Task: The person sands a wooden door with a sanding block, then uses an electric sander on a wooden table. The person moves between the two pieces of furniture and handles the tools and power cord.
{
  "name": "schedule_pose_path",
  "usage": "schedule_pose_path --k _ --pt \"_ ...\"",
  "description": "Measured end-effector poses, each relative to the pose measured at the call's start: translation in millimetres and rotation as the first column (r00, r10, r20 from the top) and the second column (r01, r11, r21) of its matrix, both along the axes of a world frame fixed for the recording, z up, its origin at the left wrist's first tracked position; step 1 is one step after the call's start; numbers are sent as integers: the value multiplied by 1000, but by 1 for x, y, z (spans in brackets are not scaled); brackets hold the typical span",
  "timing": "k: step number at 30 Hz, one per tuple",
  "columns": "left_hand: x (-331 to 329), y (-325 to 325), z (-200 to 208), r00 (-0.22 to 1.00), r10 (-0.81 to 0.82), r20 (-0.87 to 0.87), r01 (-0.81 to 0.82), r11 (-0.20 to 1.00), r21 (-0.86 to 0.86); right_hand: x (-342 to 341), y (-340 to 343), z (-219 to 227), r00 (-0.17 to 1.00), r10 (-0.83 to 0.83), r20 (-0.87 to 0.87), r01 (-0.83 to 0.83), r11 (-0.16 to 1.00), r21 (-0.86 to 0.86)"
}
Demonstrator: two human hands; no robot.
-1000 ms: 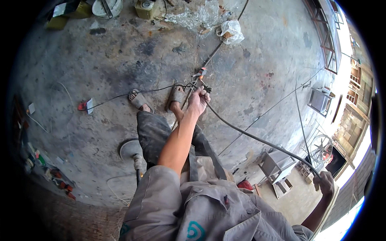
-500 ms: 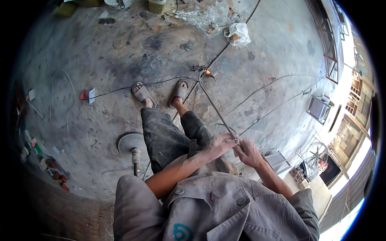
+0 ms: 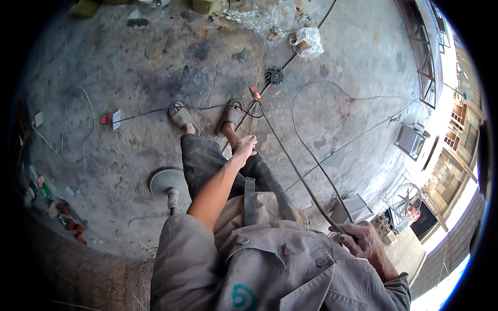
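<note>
Down at the lower right, my right hand [image 3: 364,240] is closed around a dark cable [image 3: 298,175]. Two lengths of this cable run up from the grip: one reaches a small loop near an orange-red plug-like piece [image 3: 254,93] on the floor, the other curves away to the right. My left hand [image 3: 245,149] is in front of my trouser legs, apart from the cable. Its fingers are loosely bent with a gap at the thumb, and nothing shows in them. A dark toothed, gear-like piece [image 3: 274,75] lies on the floor beyond the plug-like piece.
A white plastic bag [image 3: 308,42] lies far ahead beside a long rod or cable. To the left is a red item [image 3: 106,118] with a wire. A round disc base with a wrapped post [image 3: 167,182] stands beside my leg. A metal box [image 3: 412,140] sits at right.
My hands have separated: the left moved forward and left off the cable, the right drew back right with it. The dark piece near the orange spot now lies farther off as a toothed shape.
</note>
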State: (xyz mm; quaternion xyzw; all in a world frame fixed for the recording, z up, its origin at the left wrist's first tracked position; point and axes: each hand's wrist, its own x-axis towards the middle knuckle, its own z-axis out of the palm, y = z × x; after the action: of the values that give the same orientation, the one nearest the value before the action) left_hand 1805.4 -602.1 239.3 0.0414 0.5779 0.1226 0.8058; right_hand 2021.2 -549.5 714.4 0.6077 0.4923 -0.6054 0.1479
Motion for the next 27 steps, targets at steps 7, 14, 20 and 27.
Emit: schedule_pose_path --k 7,14,20,27 --pt "-18 -30 -59 938 -302 -169 318 945 81 50 7 50 943 -100 -317 83 994 -66" --pt "-33 -25 -74 950 -170 -261 188 981 44 58 22 101 719 -219 -660 258 965 -39" --pt "-17 -8 -60 865 489 112 -465 865 -189 70 39 142 640 -80 -764 -25 992 -124" --pt "7 47 -60 679 723 127 -725 688 -45 64 51 147 629 -44 -776 -106 984 -142"
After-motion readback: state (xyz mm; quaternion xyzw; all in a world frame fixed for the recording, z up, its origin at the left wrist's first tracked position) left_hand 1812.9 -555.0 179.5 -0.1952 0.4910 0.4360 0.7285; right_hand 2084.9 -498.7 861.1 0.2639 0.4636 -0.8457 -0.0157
